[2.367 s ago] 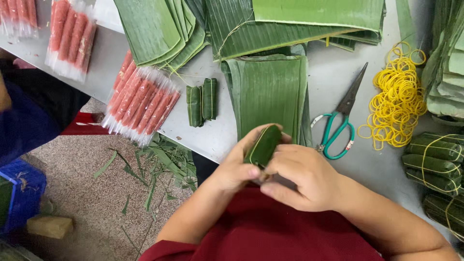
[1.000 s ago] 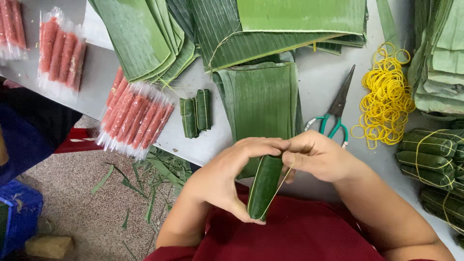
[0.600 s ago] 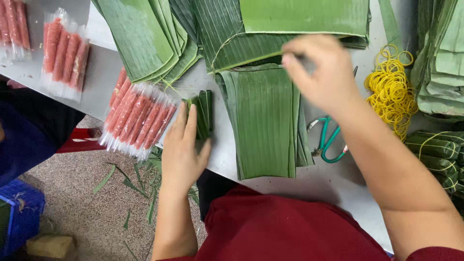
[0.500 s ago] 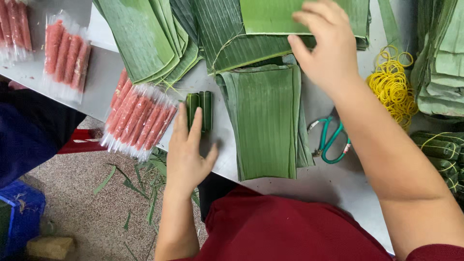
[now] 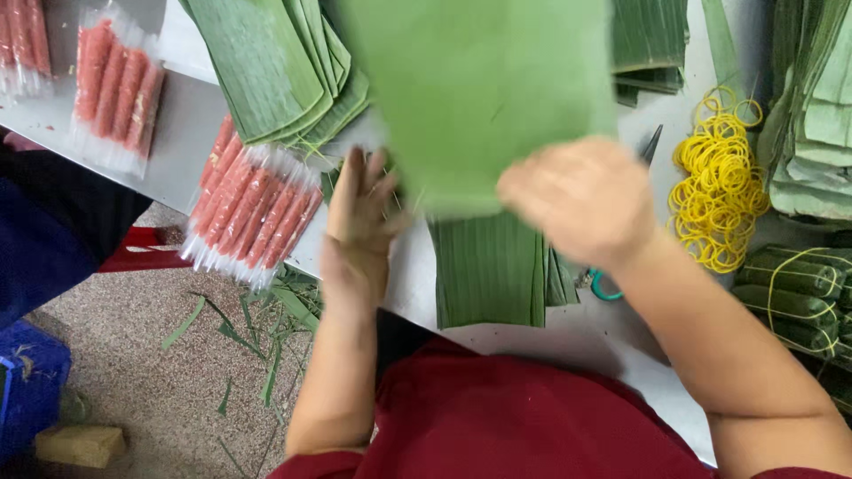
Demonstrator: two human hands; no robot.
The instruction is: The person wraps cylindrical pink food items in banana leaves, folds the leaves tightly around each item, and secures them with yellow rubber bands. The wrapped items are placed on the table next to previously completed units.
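Right hand (image 5: 581,200) lifts a blurred leaf (image 5: 479,98), hiding stacked leaves (image 5: 488,270); scissors (image 5: 603,284) beside.

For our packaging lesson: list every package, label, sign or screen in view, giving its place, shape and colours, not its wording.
Clear sausage pack: table edge, beside the left hand; flat, red sticks.
Second sausage pack: upper left; same look.
Third sausage pack: top left corner, cut off.
No labels, signs or screens visible.

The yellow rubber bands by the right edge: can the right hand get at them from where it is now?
Probably yes. The right hand holds a blurred green leaf up, but the yellow rubber bands lie uncovered on the table just to its right, with nothing between them. The hand is occupied, though.
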